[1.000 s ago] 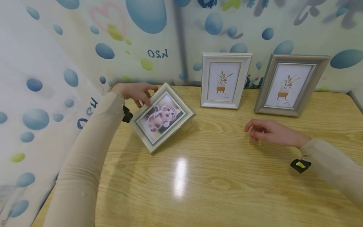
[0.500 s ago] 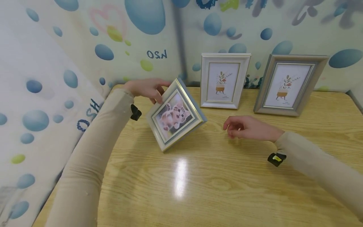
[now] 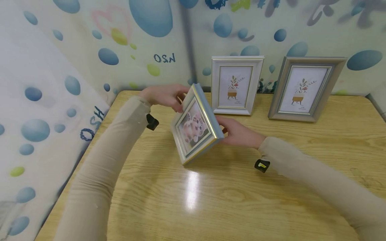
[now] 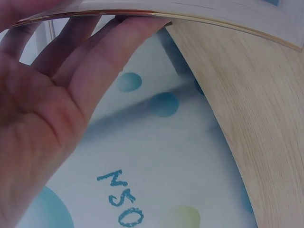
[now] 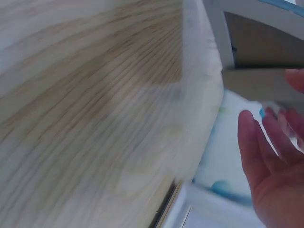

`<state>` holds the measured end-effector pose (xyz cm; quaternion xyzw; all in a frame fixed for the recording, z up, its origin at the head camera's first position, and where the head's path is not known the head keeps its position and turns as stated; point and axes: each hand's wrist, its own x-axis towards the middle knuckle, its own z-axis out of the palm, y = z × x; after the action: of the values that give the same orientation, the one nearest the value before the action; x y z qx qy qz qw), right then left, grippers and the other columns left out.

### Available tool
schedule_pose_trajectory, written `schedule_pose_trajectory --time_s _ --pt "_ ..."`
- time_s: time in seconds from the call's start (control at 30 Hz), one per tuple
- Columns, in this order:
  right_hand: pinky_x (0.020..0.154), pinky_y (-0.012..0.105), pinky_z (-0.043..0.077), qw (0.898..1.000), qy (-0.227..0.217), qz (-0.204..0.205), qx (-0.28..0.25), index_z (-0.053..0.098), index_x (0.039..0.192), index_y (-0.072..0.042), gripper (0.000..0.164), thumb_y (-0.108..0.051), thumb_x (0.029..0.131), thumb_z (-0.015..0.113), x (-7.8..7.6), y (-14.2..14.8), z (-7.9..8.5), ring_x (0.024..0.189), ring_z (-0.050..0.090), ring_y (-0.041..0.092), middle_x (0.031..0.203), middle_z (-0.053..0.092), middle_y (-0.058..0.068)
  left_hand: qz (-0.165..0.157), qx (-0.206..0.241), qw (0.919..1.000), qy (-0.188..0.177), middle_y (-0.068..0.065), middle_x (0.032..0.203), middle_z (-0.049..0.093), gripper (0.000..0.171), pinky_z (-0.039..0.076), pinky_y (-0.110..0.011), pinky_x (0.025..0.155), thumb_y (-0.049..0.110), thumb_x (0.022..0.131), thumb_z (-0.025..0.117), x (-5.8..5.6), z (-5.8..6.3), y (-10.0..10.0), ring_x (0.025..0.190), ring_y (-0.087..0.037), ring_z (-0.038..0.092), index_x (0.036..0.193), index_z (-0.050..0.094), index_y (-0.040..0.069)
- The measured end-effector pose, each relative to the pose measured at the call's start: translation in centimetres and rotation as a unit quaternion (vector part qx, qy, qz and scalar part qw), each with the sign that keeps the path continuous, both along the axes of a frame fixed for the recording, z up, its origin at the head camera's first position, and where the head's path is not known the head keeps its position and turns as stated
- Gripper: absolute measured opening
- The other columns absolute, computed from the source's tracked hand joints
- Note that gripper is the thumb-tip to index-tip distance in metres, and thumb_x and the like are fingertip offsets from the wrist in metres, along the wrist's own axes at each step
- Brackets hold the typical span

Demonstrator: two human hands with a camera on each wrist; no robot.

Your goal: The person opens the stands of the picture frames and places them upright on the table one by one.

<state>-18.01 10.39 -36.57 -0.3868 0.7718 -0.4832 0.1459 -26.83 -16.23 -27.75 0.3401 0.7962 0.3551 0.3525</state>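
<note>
A silvery-white picture frame with a kitten photo (image 3: 194, 125) is tilted over the table in the head view, one lower corner pointing down. My left hand (image 3: 164, 96) grips its upper left side, thumb on the front. In the left wrist view the fingers of that hand (image 4: 61, 90) reach up behind the frame's edge (image 4: 223, 23). My right hand (image 3: 239, 132) is at the frame's right corner, fingertips partly hidden behind it. The right wrist view shows this hand (image 5: 275, 166) with fingers extended near the frame's brown back (image 5: 270, 45).
A white picture frame (image 3: 215, 87) with a plant print stands upright at the back of the wooden table (image 3: 241, 201). To its right stands a grey-brown picture frame (image 3: 324, 95) with a similar print. A patterned wall covering (image 3: 144, 40) rises directly behind the table.
The kitten picture frame has moved right with my left hand and turned so its right side edge shows more. My right hand has come in leftward to the frame's corner.
</note>
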Motion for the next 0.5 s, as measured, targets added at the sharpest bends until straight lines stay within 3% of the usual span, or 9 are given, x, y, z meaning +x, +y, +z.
schedule_pose_trajectory --time_s 0.17,0.33,0.5 --pt "0.106 0.043 0.036 0.999 0.016 0.021 -0.033 0.034 0.144 0.006 0.075 0.003 0.081 0.073 -0.3 -1.4 0.0 0.126 0.046 0.034 0.139 0.047 0.023 -0.012 0.012 0.9996 0.023 -0.012 0.105 0.064 0.050 0.052 -0.041 0.086 -0.009 0.070 0.062 0.1 -0.3 0.6 0.098 -0.029 0.062 0.119 0.057 0.003" --pt "0.107 0.046 0.034 0.998 -0.003 0.028 -0.061 0.025 0.149 0.004 0.090 0.001 0.076 0.078 -0.8 -1.8 -0.3 0.131 0.040 0.036 0.146 0.037 0.023 -0.026 0.036 0.9983 0.038 -0.013 0.101 0.064 0.042 0.051 -0.039 0.088 -0.011 0.070 0.061 0.1 -0.4 1.2 0.094 -0.026 0.060 0.111 0.058 0.000" --pt "0.108 0.048 0.031 0.992 -0.041 0.052 -0.109 0.011 0.153 -0.001 0.105 -0.023 0.079 0.082 -0.9 -1.9 -1.0 0.138 0.030 0.035 0.155 0.022 0.020 -0.021 0.046 0.9982 0.032 -0.013 0.100 0.064 0.038 0.051 -0.039 0.088 -0.011 0.072 0.061 0.3 -0.4 1.5 0.094 -0.025 0.060 0.109 0.059 -0.001"
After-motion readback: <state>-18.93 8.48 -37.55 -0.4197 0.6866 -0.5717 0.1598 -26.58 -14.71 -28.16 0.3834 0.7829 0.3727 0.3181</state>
